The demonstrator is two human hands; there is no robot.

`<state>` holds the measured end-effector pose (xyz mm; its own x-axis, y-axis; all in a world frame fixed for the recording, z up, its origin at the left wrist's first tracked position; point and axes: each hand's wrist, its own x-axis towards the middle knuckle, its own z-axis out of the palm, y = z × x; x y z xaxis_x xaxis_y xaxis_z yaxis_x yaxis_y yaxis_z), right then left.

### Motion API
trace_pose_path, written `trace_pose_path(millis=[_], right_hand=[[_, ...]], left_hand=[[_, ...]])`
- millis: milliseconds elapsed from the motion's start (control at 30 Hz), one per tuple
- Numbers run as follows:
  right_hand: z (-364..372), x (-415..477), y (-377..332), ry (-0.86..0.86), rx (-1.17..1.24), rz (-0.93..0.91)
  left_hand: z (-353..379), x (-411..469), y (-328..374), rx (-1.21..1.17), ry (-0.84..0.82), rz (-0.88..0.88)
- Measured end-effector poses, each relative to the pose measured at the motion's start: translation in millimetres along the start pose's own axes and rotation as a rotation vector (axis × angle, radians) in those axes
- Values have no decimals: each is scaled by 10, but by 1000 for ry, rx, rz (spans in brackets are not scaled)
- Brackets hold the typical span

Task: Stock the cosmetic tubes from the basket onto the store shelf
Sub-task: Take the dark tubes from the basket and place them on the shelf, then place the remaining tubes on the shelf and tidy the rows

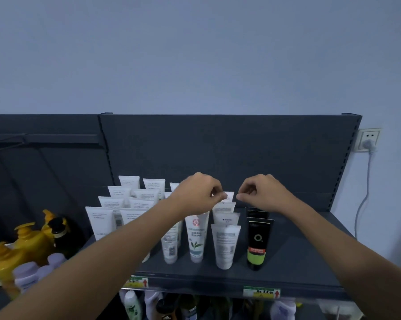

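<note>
Several white cosmetic tubes stand cap-down in rows on the dark shelf. Two black tubes stand at the right end of the rows. My left hand pinches the top edge of a white tube at the back of one row. My right hand hovers just right of that tube with fingers curled and thumb and forefinger pinched together; nothing shows in it. The basket is out of view.
Yellow pump bottles, a dark bottle and lilac bottles stand at the left. The lower shelf holds more bottles. Price labels line the shelf's front edge. A wall socket with a plugged cable is at the right.
</note>
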<state>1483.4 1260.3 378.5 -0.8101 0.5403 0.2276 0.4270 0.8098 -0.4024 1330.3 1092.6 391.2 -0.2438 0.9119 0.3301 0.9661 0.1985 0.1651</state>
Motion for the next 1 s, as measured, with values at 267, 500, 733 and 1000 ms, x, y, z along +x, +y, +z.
trace_pose_path(millis=[267,500,733,1000], right_hand=[[222,-175,-1240,76,-86,-99],[926,-451,-2524,80,-58,-139],[1947,-726,-3530,6,12,-149],[3320,-1066,-4078,-156,47,-132]], left_hand=[[-578,-799,-846,33,8,-15],[-871,-1843,-1908,34,-67,-32],[-806,-3007,-2821,65,-237,-5],[-113,-4111,-3447,-62,-419,-110]])
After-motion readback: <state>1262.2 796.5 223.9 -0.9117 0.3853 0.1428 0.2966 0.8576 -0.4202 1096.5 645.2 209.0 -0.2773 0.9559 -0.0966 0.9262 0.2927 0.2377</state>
